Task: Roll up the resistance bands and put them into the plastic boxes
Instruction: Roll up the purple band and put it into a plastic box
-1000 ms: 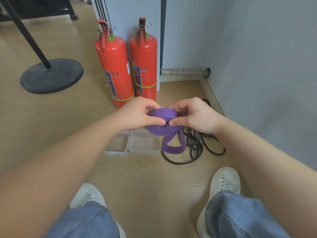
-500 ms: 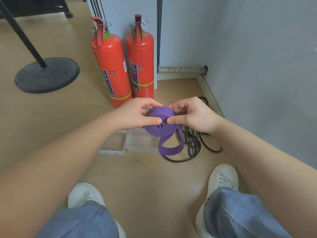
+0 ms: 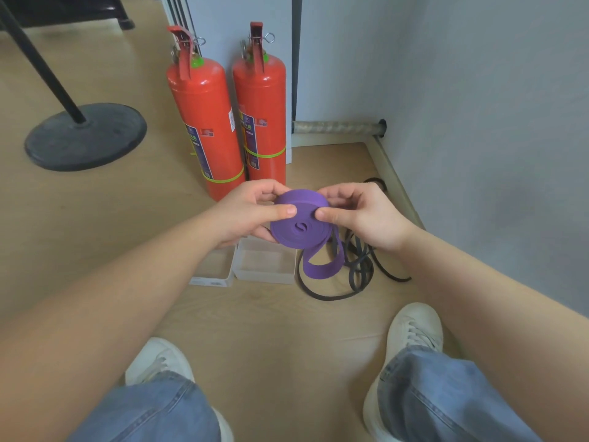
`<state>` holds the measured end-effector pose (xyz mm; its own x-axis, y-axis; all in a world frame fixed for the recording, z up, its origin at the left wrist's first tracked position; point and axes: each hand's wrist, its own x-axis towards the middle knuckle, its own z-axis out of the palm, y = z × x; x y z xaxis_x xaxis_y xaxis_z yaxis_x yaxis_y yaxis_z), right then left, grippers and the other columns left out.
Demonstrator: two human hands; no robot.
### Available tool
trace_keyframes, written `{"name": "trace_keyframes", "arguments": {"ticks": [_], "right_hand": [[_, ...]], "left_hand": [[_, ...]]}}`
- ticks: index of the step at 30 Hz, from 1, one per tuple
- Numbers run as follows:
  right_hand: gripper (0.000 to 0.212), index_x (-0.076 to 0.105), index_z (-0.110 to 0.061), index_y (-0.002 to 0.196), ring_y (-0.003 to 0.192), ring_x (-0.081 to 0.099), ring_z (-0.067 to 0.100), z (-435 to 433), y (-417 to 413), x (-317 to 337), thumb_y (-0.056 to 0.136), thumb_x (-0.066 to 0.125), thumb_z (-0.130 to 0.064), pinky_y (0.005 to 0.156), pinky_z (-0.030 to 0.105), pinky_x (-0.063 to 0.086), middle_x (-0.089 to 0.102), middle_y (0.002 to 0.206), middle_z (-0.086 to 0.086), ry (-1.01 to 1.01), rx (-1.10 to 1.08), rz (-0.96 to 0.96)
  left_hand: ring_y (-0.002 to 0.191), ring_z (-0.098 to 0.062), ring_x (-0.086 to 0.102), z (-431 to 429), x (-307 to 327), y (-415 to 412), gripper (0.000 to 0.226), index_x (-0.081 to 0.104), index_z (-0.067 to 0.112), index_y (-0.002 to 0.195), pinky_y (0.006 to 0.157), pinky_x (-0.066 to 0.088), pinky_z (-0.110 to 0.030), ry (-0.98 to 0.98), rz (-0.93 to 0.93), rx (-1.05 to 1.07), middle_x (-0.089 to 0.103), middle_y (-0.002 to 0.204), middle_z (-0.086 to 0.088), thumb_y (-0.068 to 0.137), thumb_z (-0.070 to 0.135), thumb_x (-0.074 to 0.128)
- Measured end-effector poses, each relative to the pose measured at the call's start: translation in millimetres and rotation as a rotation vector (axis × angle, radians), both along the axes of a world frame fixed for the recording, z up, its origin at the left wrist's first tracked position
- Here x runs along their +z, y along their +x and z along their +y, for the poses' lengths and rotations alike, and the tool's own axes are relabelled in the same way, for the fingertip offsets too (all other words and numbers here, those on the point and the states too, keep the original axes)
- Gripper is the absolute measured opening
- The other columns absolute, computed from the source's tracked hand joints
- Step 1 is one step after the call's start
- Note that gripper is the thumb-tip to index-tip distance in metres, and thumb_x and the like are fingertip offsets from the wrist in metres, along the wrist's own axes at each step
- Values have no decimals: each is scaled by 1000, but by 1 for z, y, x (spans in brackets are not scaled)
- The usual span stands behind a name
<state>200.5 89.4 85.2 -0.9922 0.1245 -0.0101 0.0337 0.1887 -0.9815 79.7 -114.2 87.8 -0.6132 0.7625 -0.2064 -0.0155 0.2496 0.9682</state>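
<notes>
The purple band (image 3: 298,223) was held in the air above the two plastic boxes (image 3: 264,265), mostly coiled; it was pinched by the left hand (image 3: 251,212) and the right hand (image 3: 357,213), thumbs pressed on the coil, presumably so it could not spring loose; a loop hung unrolled; the black band (image 3: 357,272) lay on the floor beside the boxes.

One red fire extinguisher (image 3: 205,122) and a second extinguisher (image 3: 264,113) stand side by side on the wooden floor (image 3: 271,330) just beyond the left grip (image 3: 250,213), a round black stand base (image 3: 86,135) sits far to its left, and a grey wall (image 3: 494,122) rises right of the right grip (image 3: 363,215).
</notes>
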Motion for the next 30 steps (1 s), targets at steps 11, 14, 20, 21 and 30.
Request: {"name": "trace_keyframes", "arguments": {"ticks": [11,14,20,21,30], "right_hand": [[32,74,-11,119,98,77,19,-2,-3,5,87,80,-9,92,38,61,80,104,3,228,115,-74],[34,70,-6,124,104,75,26,6,0,-1,90,75,-5,96,41,59,78,111,9,146,131,-114],[31,74,-9,119,99,76,26,9,0,0,89,77,-8,94,41,60,79,106,9,125,142,-129],[28,75,-11,118,97,76,23,8,-1,2,89,77,-9,92,38,60,80,104,7,155,172,-133],[17,68,-13,96,94,73,31,0,-9,-3,85,78,-3,92,50,58,77,100,16,-135,-139,14]], "left_hand": [[81,-10,76,-2,16,-6,23,76,22,104,68,62,-28,-232,233,-94,79,90,4,82,22,83],[85,-12,76,-3,10,-7,23,73,17,110,74,64,-33,-188,172,-40,78,99,-2,87,18,78],[90,-13,75,0,5,1,26,70,24,110,74,64,-38,-176,130,-72,74,108,-1,85,18,79],[89,-14,75,1,5,2,29,71,25,109,70,64,-38,-196,162,-98,74,106,2,83,20,82],[93,-20,76,2,1,7,21,70,14,110,62,63,-41,-8,-76,92,77,104,-4,90,19,73]]}}
